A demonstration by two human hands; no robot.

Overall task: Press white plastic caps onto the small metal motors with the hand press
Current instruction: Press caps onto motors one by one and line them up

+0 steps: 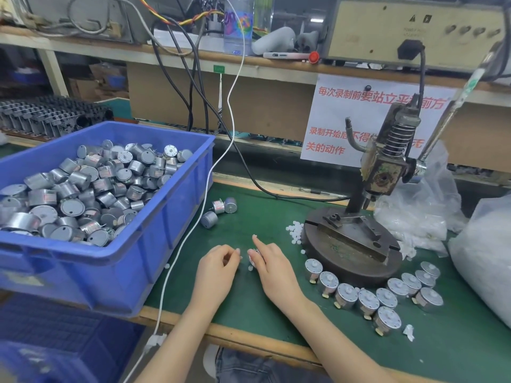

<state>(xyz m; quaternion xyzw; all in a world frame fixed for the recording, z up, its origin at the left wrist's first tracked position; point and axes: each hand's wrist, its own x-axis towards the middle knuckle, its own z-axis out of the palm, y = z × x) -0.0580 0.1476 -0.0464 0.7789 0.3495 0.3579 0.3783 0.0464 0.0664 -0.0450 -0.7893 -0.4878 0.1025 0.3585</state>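
While both hands hovered low over the green mat (276,217), the right hand (272,265) gripped a small metal motor (253,260) between thumb and curled fingers, its forefinger held out straight. The left hand (221,268) lay just beside it, fingers curled and thumb and forefinger tips drawn close together; whether they pinched a cap could not be told. One loose white cap (250,268) lay on the mat between the two hands.

To the right stood the hand press (384,172) on its round, dark base (351,261), with no hand on its lever (448,114). A small heap of white plastic caps (296,230) lay touching the left edge of the base. Along the near edge of the base curved a row of capped motors (367,298), standing upright with their white caps on top.

On the left sat a blue bin (154,230) heaped with bare motors, and three loose motors (218,208) lay on the mat just beside its right wall. A white cable (193,225) trailed across the mat between the bin and the hands. Clear plastic bags (475,258) lay at the far right.
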